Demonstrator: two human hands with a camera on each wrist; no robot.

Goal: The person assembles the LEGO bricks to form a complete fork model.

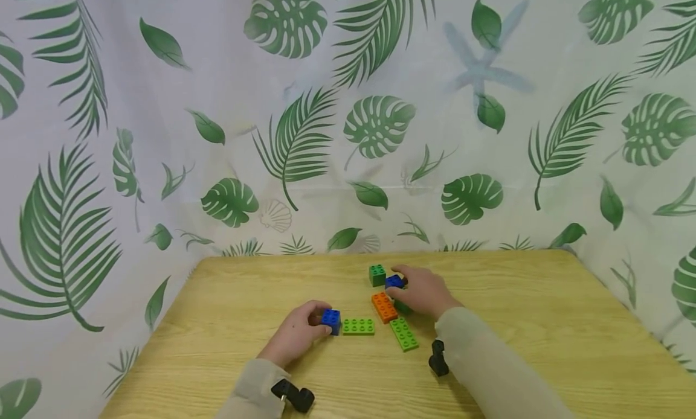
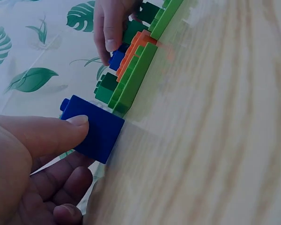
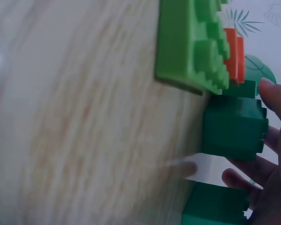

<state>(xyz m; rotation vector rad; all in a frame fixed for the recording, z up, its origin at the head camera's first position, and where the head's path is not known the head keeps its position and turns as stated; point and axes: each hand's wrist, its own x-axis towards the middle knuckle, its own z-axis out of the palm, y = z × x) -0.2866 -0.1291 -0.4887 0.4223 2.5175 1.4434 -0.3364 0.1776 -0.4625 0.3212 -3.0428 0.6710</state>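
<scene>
My left hand [image 1: 293,335] pinches a blue building brick [image 1: 331,322] upright on the table, its thumb flat on one side in the left wrist view. A lime-green flat brick [image 1: 358,327] lies just right of it. Farther back, the thumb and forefinger of my right hand [image 1: 426,293] pinch a second blue brick [image 1: 394,281]. Beside that stands a green brick [image 1: 377,276], and nearer lies an orange brick [image 1: 384,307]. Two dark green bricks show near the right hand in the right wrist view, one beside its fingers [image 3: 235,129] and another green brick [image 3: 215,205] lower down.
A second lime-green flat brick [image 1: 403,334] lies slantwise in front of the orange one. The wooden table [image 1: 244,286] ends at a leaf-patterned curtain [image 1: 326,214] behind and along the sides. A small black device [image 1: 293,396] is strapped at each wrist.
</scene>
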